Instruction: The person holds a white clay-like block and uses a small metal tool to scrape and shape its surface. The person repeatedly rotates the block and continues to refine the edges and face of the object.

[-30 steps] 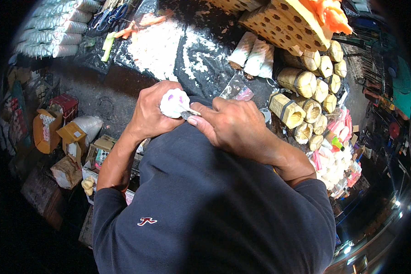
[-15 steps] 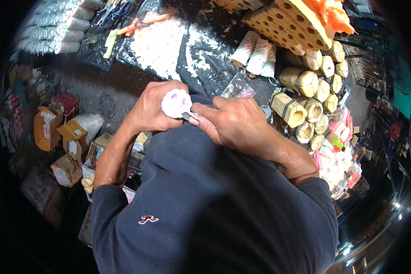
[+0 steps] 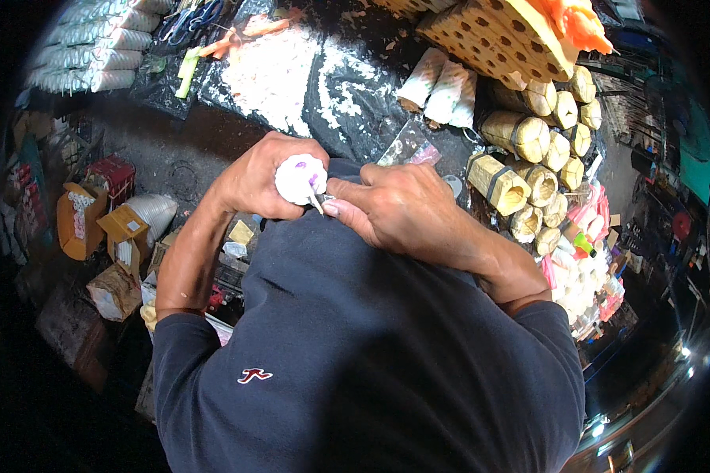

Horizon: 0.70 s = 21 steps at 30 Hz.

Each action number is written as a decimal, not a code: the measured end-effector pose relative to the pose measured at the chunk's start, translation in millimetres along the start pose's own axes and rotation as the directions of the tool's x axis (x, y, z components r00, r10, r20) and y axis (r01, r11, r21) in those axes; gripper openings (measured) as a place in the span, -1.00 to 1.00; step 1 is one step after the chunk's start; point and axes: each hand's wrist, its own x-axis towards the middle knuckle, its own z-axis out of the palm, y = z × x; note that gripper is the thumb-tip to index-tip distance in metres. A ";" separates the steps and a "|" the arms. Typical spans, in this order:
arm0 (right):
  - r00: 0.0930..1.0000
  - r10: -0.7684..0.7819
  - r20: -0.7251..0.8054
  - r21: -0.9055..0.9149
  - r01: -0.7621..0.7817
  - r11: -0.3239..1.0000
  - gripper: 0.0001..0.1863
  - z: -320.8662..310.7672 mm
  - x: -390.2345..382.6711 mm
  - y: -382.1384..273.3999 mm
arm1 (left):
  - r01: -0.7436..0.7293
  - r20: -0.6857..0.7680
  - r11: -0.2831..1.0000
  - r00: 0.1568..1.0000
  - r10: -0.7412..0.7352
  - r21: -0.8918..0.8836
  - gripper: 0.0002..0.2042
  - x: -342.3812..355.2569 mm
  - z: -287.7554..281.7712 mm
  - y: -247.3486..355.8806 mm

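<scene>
The white ball point(image 3: 300, 178), with purple marks, sits in the left hand point(image 3: 262, 175), fingers curled tight around it, close to the chest. The right hand point(image 3: 394, 209) pinches a thin tool point(image 3: 315, 202) whose tip touches the ball. A slip could gouge the soft-looking surface or nick the left fingers point(image 3: 292, 150); a loose grasp could drop it.

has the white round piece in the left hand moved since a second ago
No. The white round piece sits in the left hand at the same spot against the bamboo tubes as before.
</scene>
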 end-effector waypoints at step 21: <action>0.999 -0.010 0.037 0.014 0.009 1.000 -0.60 0.3 1.3 4.3 | 0.137 0.237 0.986 0.965 -0.110 -0.099 -0.50 5.4 -9.1 -9.2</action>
